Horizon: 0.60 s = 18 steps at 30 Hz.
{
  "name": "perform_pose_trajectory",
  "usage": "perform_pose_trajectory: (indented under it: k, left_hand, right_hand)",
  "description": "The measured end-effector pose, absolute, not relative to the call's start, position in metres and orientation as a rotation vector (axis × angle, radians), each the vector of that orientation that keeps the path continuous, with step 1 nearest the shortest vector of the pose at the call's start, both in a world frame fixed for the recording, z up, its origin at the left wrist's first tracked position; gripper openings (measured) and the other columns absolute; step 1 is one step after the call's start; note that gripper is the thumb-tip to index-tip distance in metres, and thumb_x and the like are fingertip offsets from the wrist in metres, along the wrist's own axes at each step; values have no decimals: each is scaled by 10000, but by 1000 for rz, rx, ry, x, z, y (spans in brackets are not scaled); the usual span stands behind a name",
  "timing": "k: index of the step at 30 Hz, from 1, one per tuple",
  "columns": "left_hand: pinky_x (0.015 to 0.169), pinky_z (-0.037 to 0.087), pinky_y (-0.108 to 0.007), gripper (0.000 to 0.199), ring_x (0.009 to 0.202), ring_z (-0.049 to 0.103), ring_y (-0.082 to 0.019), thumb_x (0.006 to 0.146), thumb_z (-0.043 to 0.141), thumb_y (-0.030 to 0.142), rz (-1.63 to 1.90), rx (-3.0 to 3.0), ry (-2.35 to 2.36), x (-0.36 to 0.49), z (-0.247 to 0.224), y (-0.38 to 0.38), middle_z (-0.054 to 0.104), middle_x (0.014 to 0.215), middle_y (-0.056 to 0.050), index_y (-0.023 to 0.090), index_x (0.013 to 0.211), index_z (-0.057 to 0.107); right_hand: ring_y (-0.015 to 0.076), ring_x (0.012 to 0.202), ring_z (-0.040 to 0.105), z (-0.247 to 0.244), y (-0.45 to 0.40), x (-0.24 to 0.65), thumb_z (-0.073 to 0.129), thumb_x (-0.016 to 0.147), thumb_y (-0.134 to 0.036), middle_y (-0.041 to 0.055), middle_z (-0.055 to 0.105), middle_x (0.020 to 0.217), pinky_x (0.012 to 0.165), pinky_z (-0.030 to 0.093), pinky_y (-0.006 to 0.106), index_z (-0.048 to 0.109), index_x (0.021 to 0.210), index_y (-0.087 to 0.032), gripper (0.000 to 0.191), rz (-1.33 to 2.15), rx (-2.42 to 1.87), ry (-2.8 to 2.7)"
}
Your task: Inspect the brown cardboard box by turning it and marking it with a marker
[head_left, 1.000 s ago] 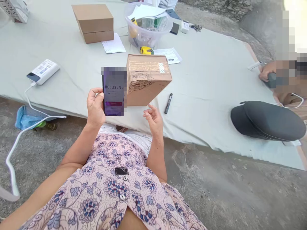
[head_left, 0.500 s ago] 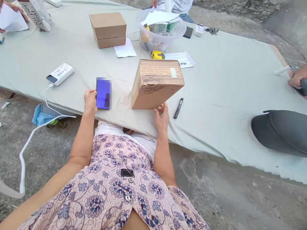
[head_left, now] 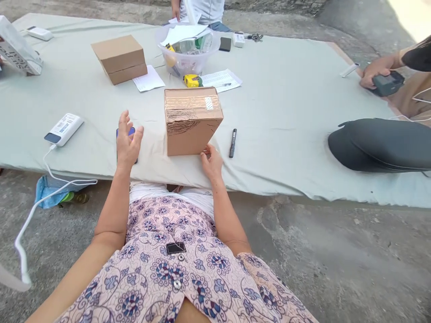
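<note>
A brown cardboard box [head_left: 193, 134] stands upright near the table's front edge, its top creased and marked with dark scribbled lines and a white patterned sticker. My right hand [head_left: 213, 163] is at its lower right corner, thumb in front and curled fingers against the side. My left hand [head_left: 127, 143] is raised with fingers spread, holding nothing. Beneath it lies a phone [head_left: 131, 131], mostly hidden by the hand. A black marker [head_left: 233, 143] rests on the cloth to the right of my right hand.
Behind the box are a yellow tape measure [head_left: 193, 80], printed papers [head_left: 224, 78], a filled plastic tub [head_left: 186, 67] and another cardboard box [head_left: 121, 58]. A power bank [head_left: 63, 129] with a white cable lies left. A black cap [head_left: 380, 146] and a co-worker's hand [head_left: 377, 72] holding a dark device are right.
My left hand has let go of the phone and risen over it with the fingers spread. My right hand stays at the box's corner. The view has shifted.
</note>
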<state>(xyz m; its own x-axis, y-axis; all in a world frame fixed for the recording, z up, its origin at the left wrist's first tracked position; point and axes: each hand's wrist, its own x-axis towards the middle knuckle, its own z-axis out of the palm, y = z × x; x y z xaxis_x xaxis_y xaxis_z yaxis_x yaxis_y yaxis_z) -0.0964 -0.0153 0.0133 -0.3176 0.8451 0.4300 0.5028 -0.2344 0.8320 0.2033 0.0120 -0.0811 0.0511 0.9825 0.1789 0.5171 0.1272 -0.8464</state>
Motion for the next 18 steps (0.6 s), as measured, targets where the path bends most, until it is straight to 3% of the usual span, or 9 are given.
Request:
perform_pose_trajectory:
  k: [3, 5, 9, 13, 18]
  left_hand:
    - [1141, 489, -528, 911, 1582, 288, -382, 852, 668, 721, 1532, 1861, 1422, -67, 26, -3, 254, 1735, -73, 416, 1609, 263]
    - [1118, 514, -525, 901, 1603, 233, -390, 852, 677, 708, 1480, 1974, 1335, -49, 29, 8, 169, 1765, -56, 424, 1612, 286]
    - [1230, 415, -480, 588, 1592, 311, -316, 988, 483, 656, 1503, 2057, 1260, -22, 20, 28, 367, 1698, -54, 376, 1504, 519]
    - [1280, 348, -477, 541, 1580, 346, -294, 1007, 467, 629, 1593, 2018, 1261, -4, 5, 33, 425, 1671, -40, 366, 1468, 570]
    - [1308, 295, -466, 542, 1582, 345, -265, 1018, 453, 628, 1690, 1852, 1213, 1, -5, 31, 469, 1644, -30, 355, 1471, 570]
  right_hand:
    - [263, 958, 696, -82, 12, 204, 516, 828, -272, 104, 751, 1127, 961, 545, 466, 627, 1260, -181, 455, 693, -1477, -1580]
    - [259, 949, 692, -82, 11, 205, 525, 838, -297, 93, 752, 1111, 950, 555, 461, 628, 1250, -197, 437, 685, -1459, -1582]
    - [232, 906, 676, -85, 8, 209, 545, 828, -320, 81, 747, 1055, 917, 567, 438, 651, 1187, -197, 394, 680, -1433, -1556]
    - [198, 905, 673, -90, 6, 210, 536, 829, -316, 73, 727, 1053, 872, 578, 390, 624, 1224, -183, 427, 666, -1412, -1387]
    - [208, 1130, 653, -92, 3, 214, 498, 895, -365, 102, 646, 1224, 971, 576, 404, 596, 1249, -198, 404, 501, -1371, -1227]
